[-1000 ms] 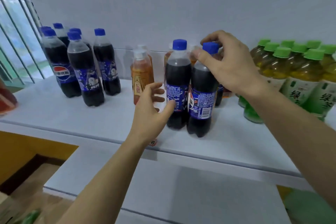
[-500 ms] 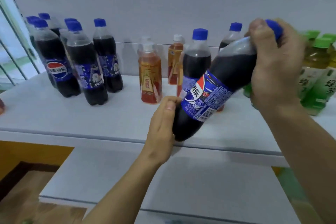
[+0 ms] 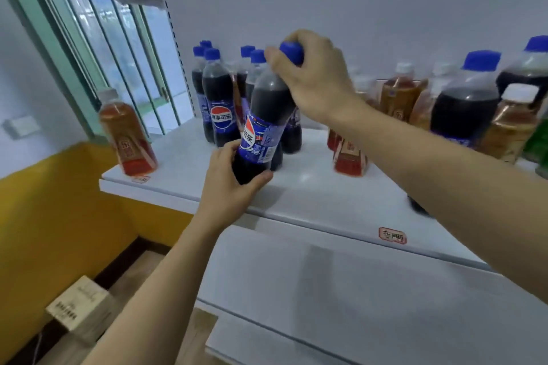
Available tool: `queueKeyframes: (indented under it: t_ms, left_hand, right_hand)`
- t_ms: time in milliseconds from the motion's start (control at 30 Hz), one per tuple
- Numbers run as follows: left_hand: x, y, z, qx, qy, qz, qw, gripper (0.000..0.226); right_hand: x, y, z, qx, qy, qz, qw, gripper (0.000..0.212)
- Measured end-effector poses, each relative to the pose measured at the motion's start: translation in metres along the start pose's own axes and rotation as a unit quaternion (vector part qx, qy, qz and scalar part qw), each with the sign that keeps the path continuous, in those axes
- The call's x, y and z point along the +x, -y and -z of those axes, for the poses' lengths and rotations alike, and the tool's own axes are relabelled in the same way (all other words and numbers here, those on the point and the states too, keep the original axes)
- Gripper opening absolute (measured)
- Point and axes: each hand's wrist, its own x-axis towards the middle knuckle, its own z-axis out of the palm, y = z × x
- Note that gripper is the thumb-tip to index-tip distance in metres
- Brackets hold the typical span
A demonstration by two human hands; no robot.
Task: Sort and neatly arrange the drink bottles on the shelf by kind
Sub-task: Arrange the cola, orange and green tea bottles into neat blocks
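Green-framed window [image 3: 98,47], yellow lower wall [image 3: 53,216], small cardboard box [image 3: 78,302] on floor.

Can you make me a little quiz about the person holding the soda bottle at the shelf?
1. True or false: both hands hold the same cola bottle.
2. Which part does the right hand grip? A) the blue cap B) the label C) the base
3. Fill in: the lone amber tea bottle stands at the shelf's ____ end, near the window.

Key
1. True: the left hand grips its lower part, the right its top.
2. A
3. left
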Motion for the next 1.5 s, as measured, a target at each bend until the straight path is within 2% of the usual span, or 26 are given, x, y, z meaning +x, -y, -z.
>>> queueKeyframes:
  t_ms: [100,200,467,633,700,767,867,967,1033,1100,1167,1267,1333,1400,1500]
  left_hand:
    - [0.017,0.019,0.007,0.060,-0.055,0.044,0.996,0.074]
    - [0.023,0.031,0.004,0.062,-0.090,0.087,0.990,0.075]
    - [0.029,0.039,-0.010,0.078,-0.085,0.089,0.989,0.068]
    - [0.029,0.045,-0.008,0.094,-0.088,0.104,0.986,0.065]
    - [0.027,0.047,-0.012,0.110,-0.093,0.108,0.984,0.071]
    - [0.022,0.045,-0.018,0.131,-0.110,0.126,0.977,0.086]
    - [0.001,0.036,-0.031,0.108,-0.199,0.151,0.962,0.105]
    - [-0.031,0.013,-0.057,0.047,-0.291,0.121,0.948,0.085]
    - [-0.049,-0.015,-0.082,-0.004,-0.306,0.073,0.949,0.062]
    - [-0.059,-0.050,-0.109,-0.028,-0.254,0.018,0.967,0.043]
    - [-0.059,-0.085,-0.134,-0.041,-0.137,-0.025,0.989,0.038]
    - [-0.049,-0.129,-0.168,-0.088,0.038,-0.027,0.995,0.066]
    - [-0.044,-0.146,-0.189,-0.103,0.114,-0.028,0.988,0.084]
    - [-0.041,-0.156,-0.207,-0.087,0.130,-0.034,0.987,0.086]
    - [-0.038,-0.159,-0.220,-0.052,0.076,-0.010,0.996,0.070]
  right_hand:
    - [0.016,0.005,-0.038,0.008,0.070,0.011,0.997,0.033]
    - [0.022,0.005,-0.060,-0.006,0.114,0.009,0.993,0.032]
    - [0.026,-0.005,-0.075,0.013,0.103,-0.049,0.993,0.024]
    - [-0.013,-0.002,-0.065,0.077,0.114,-0.073,0.988,0.055]
    - [-0.039,-0.006,-0.050,0.111,0.096,-0.069,0.987,0.051]
    - [-0.068,-0.013,-0.029,0.161,0.069,-0.080,0.981,0.042]
    - [-0.115,-0.029,0.014,0.225,0.012,-0.133,0.965,0.033]
    - [-0.154,-0.048,0.069,0.247,-0.043,-0.170,0.953,0.027]
    - [-0.168,-0.056,0.105,0.241,-0.071,-0.169,0.953,0.022]
    - [-0.172,-0.062,0.137,0.224,-0.105,-0.147,0.958,0.016]
    - [-0.166,-0.067,0.163,0.228,-0.153,-0.112,0.955,0.011]
    - [-0.150,-0.076,0.187,0.197,-0.205,-0.053,0.957,0.020]
    - [-0.139,-0.081,0.194,0.151,-0.208,-0.034,0.966,0.036]
    - [-0.124,-0.083,0.199,0.091,-0.186,-0.040,0.977,0.047]
    - [-0.095,-0.081,0.206,0.003,-0.112,-0.072,0.991,0.055]
